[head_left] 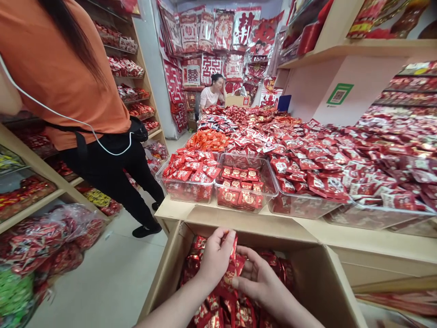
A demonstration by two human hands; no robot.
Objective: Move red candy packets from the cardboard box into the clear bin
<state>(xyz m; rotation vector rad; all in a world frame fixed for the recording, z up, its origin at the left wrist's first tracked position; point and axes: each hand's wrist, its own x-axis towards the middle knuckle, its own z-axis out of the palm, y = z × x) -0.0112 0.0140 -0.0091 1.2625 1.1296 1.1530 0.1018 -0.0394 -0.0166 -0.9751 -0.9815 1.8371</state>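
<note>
Both my hands are over an open cardboard box (336, 278) filled with small red-and-gold packets (244, 314). My left hand (217, 256) is closed, thumb and fingers pinching red packets at their upper end. My right hand (257, 275) curls round the lower right side of the same red packets (229, 274), its thumb across the front. How many packets lie between the hands cannot be told. Just beyond the box, a clear plastic bin (269, 193) holds similar packets (241, 180) set in neat rows.
Beside that bin stand a left bin of red packets (191, 168) and a heaped right bin (307, 207) on the wooden counter (205, 214). A person in an orange shirt (82, 77) stands at left by shelves. Another person (211, 93) sits at the back. Bagged packets (51, 241) lie on the floor.
</note>
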